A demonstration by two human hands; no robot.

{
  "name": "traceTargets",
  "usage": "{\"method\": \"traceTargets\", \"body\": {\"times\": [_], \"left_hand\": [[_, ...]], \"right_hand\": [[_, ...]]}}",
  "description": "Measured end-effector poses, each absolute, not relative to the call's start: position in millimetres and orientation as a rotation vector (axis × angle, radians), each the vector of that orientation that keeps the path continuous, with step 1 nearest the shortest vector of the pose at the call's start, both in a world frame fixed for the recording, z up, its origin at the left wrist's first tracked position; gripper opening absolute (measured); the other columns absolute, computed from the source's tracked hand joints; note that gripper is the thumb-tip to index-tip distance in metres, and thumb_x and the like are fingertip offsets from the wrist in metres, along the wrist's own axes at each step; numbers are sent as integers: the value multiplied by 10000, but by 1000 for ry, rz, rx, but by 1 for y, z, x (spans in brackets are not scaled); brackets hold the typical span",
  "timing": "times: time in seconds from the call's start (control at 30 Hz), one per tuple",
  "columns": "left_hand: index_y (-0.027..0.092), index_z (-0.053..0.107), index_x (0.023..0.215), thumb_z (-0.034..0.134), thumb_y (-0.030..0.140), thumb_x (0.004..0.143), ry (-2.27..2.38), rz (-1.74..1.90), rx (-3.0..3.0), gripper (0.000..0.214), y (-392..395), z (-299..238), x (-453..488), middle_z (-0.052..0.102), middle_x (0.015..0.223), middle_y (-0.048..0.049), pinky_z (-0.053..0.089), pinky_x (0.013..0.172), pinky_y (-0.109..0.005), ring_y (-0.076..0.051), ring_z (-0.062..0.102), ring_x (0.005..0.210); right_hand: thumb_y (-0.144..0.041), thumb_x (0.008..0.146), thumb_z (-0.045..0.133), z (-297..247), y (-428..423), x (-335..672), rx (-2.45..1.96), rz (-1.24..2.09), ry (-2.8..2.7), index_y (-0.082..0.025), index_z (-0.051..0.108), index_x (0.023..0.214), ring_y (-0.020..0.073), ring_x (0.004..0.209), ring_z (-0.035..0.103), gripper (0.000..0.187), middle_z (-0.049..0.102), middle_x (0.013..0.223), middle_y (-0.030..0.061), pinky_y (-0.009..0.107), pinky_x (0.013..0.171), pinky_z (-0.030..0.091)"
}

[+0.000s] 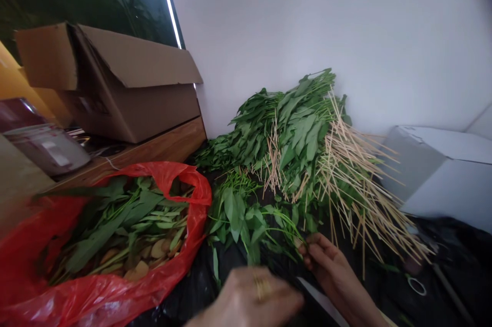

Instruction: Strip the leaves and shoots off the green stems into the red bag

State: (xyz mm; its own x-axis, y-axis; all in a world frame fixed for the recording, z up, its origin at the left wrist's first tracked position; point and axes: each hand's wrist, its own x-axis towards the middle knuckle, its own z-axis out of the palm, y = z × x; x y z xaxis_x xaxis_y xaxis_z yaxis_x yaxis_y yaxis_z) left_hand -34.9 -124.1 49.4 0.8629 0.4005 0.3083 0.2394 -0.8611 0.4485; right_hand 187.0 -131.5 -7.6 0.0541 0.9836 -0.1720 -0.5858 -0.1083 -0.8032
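Black plastic sheet spread below a white wall. One large heap of leafy greens lies with pale thin sticks, too many to count. One red plastic bag is filled with leaves and tan slices. Right hand pinches a leafy sprig at the heap's near edge, narrowly closed. Left hand, ringed, is blurred; grip cannot be told. One white blade lies just beside the right hand.

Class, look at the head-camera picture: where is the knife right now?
In the head view, the knife's pale blade sits at bottom centre, between the left hand and right hand, just below the leafy greens, on black plastic sheeting.
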Motion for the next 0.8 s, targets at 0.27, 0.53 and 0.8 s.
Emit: {"method": "traceTargets", "body": {"times": [0.27,0.53,0.8], "left_hand": [[205,671,1053,523,194,930,767,1128,2854,193,-48,76,-20,667,902,-46,485,720,-270,-150,578,802],[188,652,970,522,256,935,692,904,3012,151,-37,65,-5,644,913,-50,435,734,-306,-176,539,834],[179,600,904,526,230,926,679,736,3071,93,-35,53,1,628,890,-38,374,743,-316,-179,535,869]], "right_hand": [[-377,661,832,-10,-131,184,-884,1486,-593,-192,625,814,95,578,518,317,688,727,29,223,578,380],[-395,637,841,-8,-132,181,-852,1527,-583,-192,600,779,85,537,504,345,675,685,19,210,549,358],[-385,670,826,-9,-132,181,-776,1604,-563,-186,589,800,59,505,504,335,664,644,6,178,530,337]]}}
